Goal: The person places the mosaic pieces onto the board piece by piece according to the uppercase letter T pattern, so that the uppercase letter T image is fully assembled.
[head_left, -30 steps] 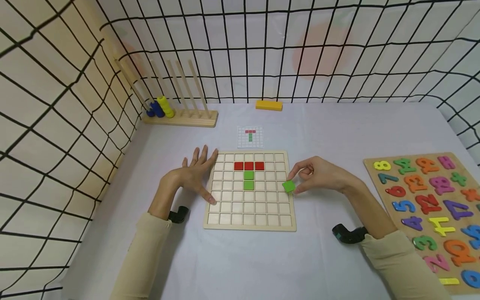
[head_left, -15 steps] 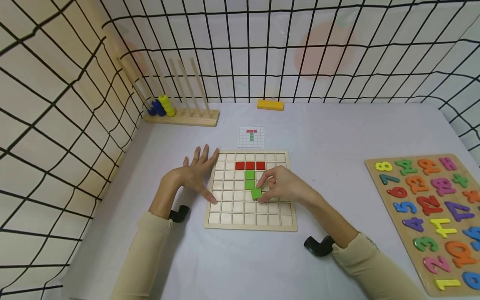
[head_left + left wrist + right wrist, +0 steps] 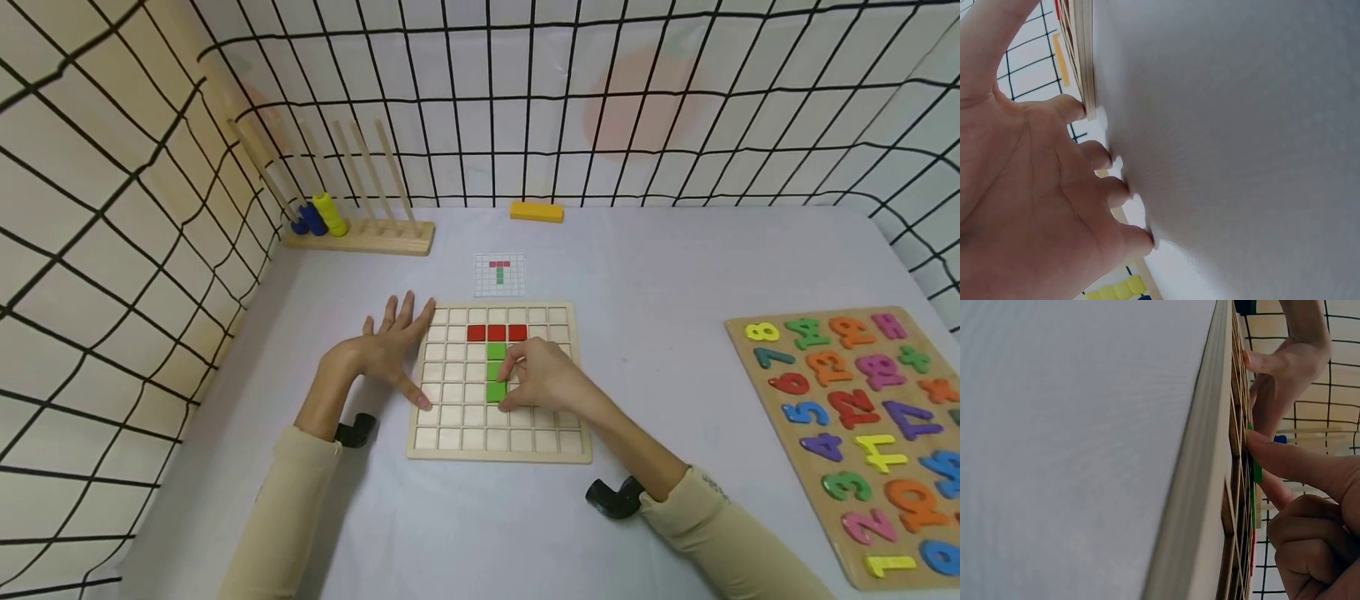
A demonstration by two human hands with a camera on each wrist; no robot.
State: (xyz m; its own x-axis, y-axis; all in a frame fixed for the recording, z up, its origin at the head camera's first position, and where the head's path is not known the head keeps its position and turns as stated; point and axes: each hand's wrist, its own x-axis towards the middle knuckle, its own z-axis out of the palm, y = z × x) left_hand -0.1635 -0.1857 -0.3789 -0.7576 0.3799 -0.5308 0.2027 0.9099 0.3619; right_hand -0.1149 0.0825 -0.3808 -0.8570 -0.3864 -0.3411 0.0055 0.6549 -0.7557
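Note:
A wooden grid board (image 3: 498,456) lies on the table, with three red tiles (image 3: 476,333) in a row near its far side. Below the middle red one runs a column of green tiles. My right hand (image 3: 551,379) pinches the nearest green tile (image 3: 495,392) between thumb and index finger, at its cell in that column; in the right wrist view its green edge (image 3: 1257,470) shows by the fingertips. Spread out, my left hand (image 3: 386,350) rests at the board's left edge, thumb on the frame. The left wrist view shows the palm (image 3: 1035,181) with fingertips down on the tabletop.
Behind the board lies a small pattern card (image 3: 500,275). A yellow block (image 3: 536,212) sits by the black wire grid. A peg stand (image 3: 375,239) with blue and yellow beads is at back left. A number puzzle board (image 3: 862,433) lies at right.
My right hand has carried the green tile leftward from the board's right edge to the column under the other green tiles, where the tile now lies square. My left hand has stayed in place.

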